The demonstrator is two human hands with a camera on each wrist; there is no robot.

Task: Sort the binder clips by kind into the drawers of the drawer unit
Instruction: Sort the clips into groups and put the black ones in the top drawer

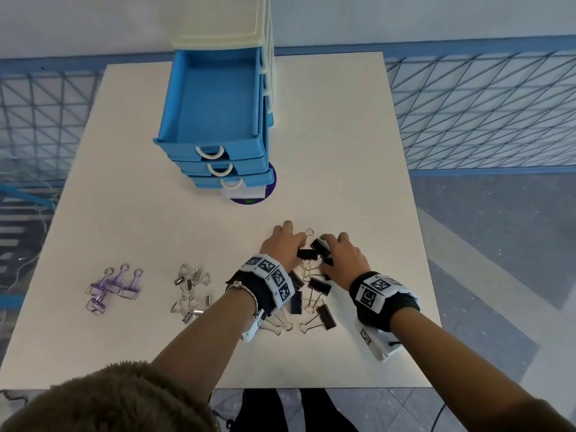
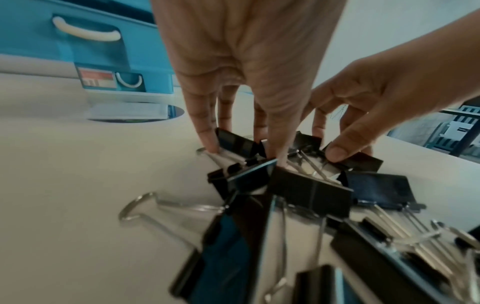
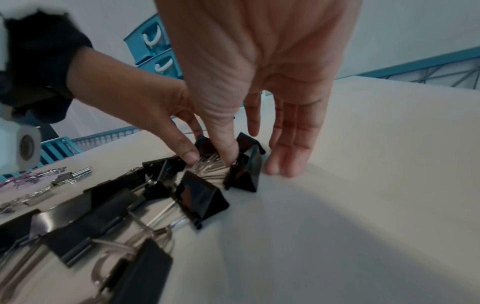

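White table (image 1: pixel 343 135) — hands' fingertips half-buried among black binder clips (image 1: pixel 319 285), grip unclear.

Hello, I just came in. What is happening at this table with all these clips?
A person is sorting binder clips into a blue drawer unit on the white table. Both hands, left hand and right hand, reach into the pile of black clips, fingers on several at its far end. The purple clips and small silver clips lie untouched in separate piles. The top drawer is pulled out and looks empty.
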